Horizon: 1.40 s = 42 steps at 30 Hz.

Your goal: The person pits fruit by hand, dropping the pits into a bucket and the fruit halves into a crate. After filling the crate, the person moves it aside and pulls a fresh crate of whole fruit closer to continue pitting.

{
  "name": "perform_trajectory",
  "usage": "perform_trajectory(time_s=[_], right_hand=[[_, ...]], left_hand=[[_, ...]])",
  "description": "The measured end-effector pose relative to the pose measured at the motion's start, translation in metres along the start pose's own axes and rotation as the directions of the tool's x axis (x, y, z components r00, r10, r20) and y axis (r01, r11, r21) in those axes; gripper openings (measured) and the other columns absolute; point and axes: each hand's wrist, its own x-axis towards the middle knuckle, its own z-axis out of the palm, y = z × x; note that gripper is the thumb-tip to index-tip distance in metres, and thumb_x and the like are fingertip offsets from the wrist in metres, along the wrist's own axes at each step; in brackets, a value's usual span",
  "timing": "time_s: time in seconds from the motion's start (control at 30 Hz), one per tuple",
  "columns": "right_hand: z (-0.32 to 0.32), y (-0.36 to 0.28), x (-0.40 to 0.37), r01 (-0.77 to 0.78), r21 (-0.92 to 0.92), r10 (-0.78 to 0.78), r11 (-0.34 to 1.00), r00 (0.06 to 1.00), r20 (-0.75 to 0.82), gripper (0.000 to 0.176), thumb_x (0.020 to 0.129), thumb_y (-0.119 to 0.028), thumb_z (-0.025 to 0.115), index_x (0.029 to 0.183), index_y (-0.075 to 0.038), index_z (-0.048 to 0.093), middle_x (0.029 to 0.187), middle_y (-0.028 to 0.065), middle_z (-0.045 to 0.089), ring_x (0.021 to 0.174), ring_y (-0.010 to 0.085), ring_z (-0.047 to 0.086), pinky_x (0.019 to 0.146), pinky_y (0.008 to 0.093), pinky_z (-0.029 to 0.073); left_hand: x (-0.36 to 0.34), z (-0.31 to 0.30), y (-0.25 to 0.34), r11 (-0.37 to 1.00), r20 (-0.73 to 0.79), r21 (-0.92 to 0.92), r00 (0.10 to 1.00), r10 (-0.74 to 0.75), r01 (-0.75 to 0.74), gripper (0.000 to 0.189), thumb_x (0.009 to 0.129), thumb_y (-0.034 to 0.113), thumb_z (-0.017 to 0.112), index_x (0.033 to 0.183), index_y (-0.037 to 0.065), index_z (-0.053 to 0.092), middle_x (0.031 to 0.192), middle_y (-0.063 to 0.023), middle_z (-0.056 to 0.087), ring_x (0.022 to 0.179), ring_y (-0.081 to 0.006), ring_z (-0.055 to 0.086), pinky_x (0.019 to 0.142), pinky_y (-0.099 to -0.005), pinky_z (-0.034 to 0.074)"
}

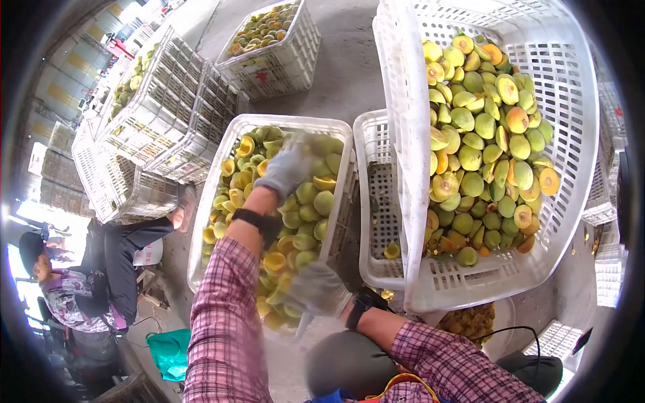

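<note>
A white plastic crate point(193, 258) full of green-yellow fruit halves point(235, 195), with orange-yellow cut faces, lies before me. My left hand point(287, 168), in a grey glove, reaches over the far part of the fruit, its fingers smeared by motion. At the near right corner of the same crate is my right hand point(319, 289), gloved too, right over the fruit and the rim. Its fingertips are also blurred, so I cannot tell what either hand holds. Dark bands circle both wrists.
To the right, a large white perforated basket point(557, 101) with more fruit halves point(484, 154) rests on a lower crate point(368, 258). Stacked crates point(168, 101) and a filled crate point(282, 67) stand beyond. A seated person point(87, 289) is at left, near a green bag point(169, 354).
</note>
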Motion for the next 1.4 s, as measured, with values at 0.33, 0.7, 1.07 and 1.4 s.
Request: perform_trajectory(time_s=[0.33, 0.7, 1.07, 1.4], right_hand=[[0.006, 0.001, 0.000, -0.024, -0.078, 0.033, 0.997, 0.994, 0.106, 0.017, 0.078, -0.032, 0.061, 0.073, -0.016, 0.062, 0.075, -0.0007, 0.056, 0.077, 0.0196, 0.055, 0.081, 0.0353, 0.040], [-0.003, 0.000, 0.003, 0.003, -0.063, 0.002, 0.998, 0.997, 0.075, 0.019, 0.080, -0.035, 0.060, 0.071, -0.018, 0.061, 0.075, -0.0009, 0.054, 0.078, 0.0187, 0.054, 0.081, 0.0345, 0.040], [-0.003, 0.000, 0.006, -0.027, -0.080, 0.031, 0.996, 0.998, 0.055, 0.022, 0.081, -0.038, 0.059, 0.071, -0.019, 0.058, 0.072, -0.0022, 0.051, 0.076, 0.0168, 0.053, 0.082, 0.0330, 0.039], [-0.006, 0.001, 0.008, -0.009, -0.046, 0.009, 0.999, 1.000, 0.004, 0.022, 0.080, -0.037, 0.061, 0.070, -0.019, 0.056, 0.071, -0.0024, 0.050, 0.075, 0.0164, 0.052, 0.079, 0.0321, 0.039]], left_hand=[[0.025, -0.021, 0.013, 0.960, 0.091, 0.254, 0.985, -0.146, 0.119, 0.082, 0.085, 0.061, 0.049, 0.142, 0.004, 0.034, 0.144, -0.0225, 0.035, 0.132, -0.0350, 0.037, 0.109, -0.0399, 0.030], [0.030, -0.023, -0.167, 0.958, -0.429, -0.094, 0.857, -0.285, 0.271, 0.043, 0.079, 0.034, 0.065, 0.118, 0.015, 0.063, 0.093, -0.0198, 0.067, 0.087, -0.0346, 0.065, 0.080, -0.0411, 0.051], [0.066, -0.029, -0.184, 0.853, -0.447, -0.300, 0.727, -0.521, 0.427, 0.028, 0.089, 0.026, 0.057, 0.112, 0.010, 0.063, 0.099, -0.0126, 0.067, 0.082, -0.0259, 0.065, 0.078, -0.0373, 0.052], [0.071, -0.032, -0.178, 0.982, -0.174, 0.125, 0.977, -0.122, 0.145, 0.034, 0.084, 0.026, 0.055, 0.110, 0.006, 0.066, 0.111, -0.0207, 0.063, 0.104, -0.0353, 0.060, 0.092, -0.0408, 0.046]])
